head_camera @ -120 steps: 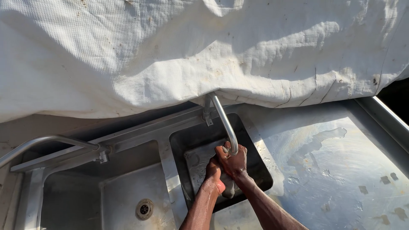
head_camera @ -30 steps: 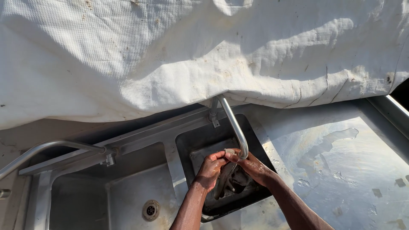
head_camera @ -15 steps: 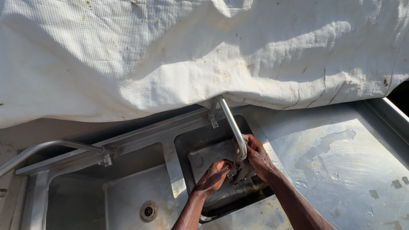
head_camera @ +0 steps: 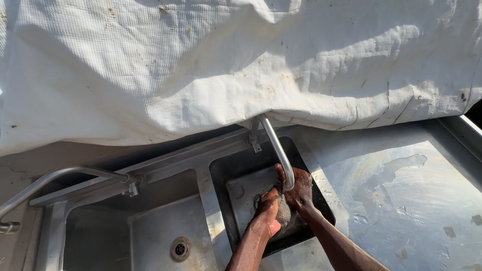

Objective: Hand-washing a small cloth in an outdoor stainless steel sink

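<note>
Scrubbing step: left hand (head_camera: 267, 208) and right hand (head_camera: 299, 189) pressed together around wet grey rag (head_camera: 284, 213), under curved steel tap spout (head_camera: 275, 149), inside dark right sink basin (head_camera: 236, 165). Next: likely firm wringing grip.

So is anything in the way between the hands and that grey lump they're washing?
Nothing visible. The left hand and right hand press on the grey lump from both sides, below the tap spout, over the right sink basin.
</note>
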